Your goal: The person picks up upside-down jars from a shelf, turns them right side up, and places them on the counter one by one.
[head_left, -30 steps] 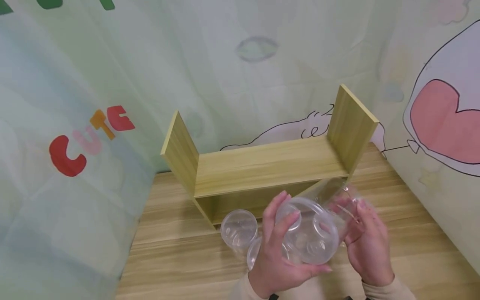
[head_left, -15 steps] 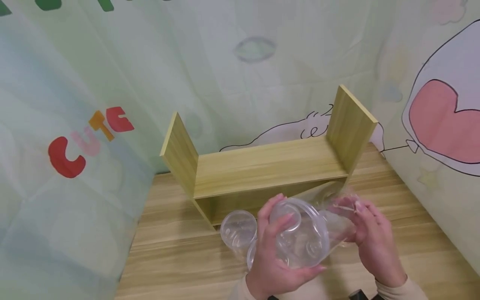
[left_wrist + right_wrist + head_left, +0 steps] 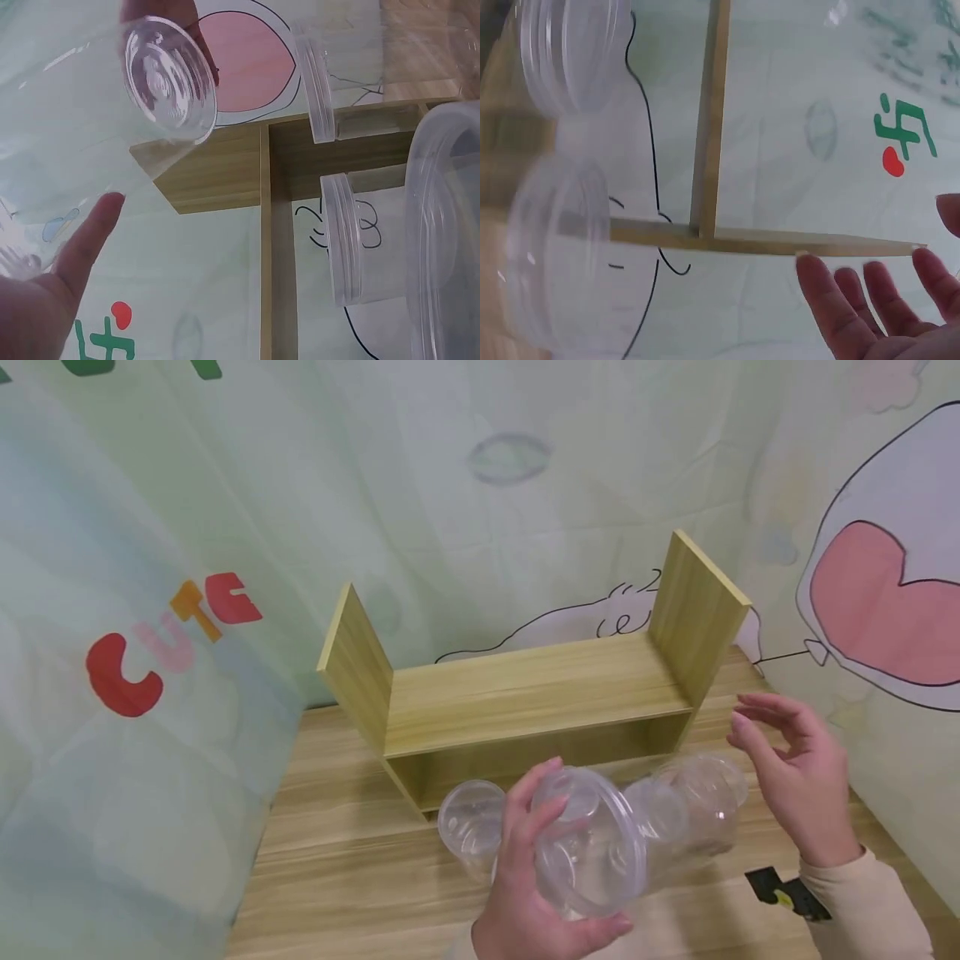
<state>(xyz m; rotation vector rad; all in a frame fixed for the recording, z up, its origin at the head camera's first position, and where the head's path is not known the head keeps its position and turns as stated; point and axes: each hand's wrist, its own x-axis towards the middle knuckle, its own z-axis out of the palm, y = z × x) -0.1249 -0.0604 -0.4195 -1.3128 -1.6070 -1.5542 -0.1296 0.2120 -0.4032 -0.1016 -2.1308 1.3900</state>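
Note:
A clear plastic jar is gripped in my left hand, thumb below and fingers around its side, above the table in the head view. In the left wrist view that jar lies across the hand, its ringed round end showing. Off to the right, my right hand holds nothing, its fingers loosely bent, also in the right wrist view. Between the hands stand clear jars, one nearest the right hand, overlapping through the see-through plastic. Another clear jar stands left of my left hand.
A wooden shelf with two upright side boards stands behind the jars. A printed cloth hangs behind and beside the wood-grain table. Ridged jar rims show close up in the right wrist view.
My right hand has let go of a clear jar and moved away to the right. The jar in my left hand has turned a little and moved slightly down.

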